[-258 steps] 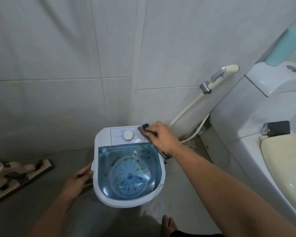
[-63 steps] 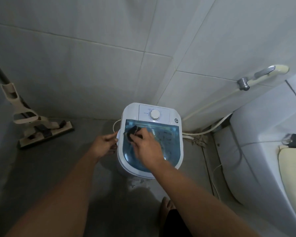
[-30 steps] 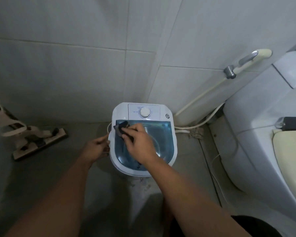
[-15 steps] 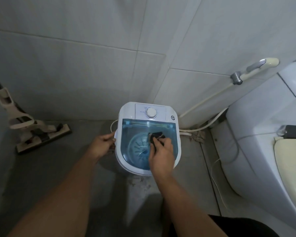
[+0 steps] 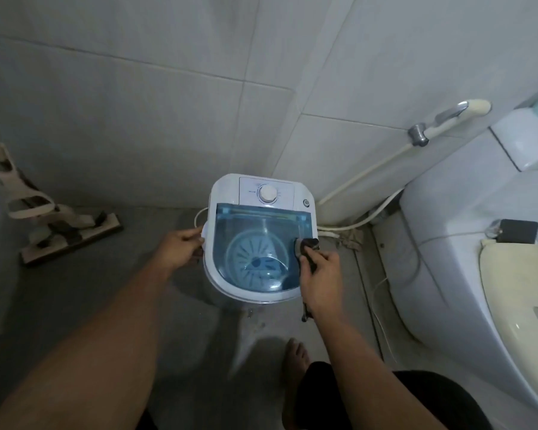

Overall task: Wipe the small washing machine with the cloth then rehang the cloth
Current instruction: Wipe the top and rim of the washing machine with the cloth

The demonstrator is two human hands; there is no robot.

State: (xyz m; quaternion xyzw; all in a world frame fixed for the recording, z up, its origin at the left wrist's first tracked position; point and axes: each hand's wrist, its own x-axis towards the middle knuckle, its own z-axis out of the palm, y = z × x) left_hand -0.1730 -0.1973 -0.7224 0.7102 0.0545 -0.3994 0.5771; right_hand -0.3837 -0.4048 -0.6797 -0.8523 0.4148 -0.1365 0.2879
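Observation:
The small white washing machine (image 5: 221, 193) stands on the floor in the wall corner, with a clear blue lid and a white dial at the back. My right hand (image 5: 320, 280) presses a dark cloth (image 5: 306, 245) against the right edge of the lid; a strip of the cloth hangs down below my wrist. My left hand (image 5: 180, 251) grips the machine's left side, fingers curled on its rim.
A toilet (image 5: 466, 259) with a cream seat fills the right side, a black object on its ledge. A bidet sprayer (image 5: 448, 117) hangs on the wall with its hose running down. A flat mop (image 5: 66, 234) leans at the left. My bare foot (image 5: 295, 355) is in front of the machine.
My right hand has slid the cloth from the lid's left side across to its right edge. The left hand has kept its hold on the machine's left side.

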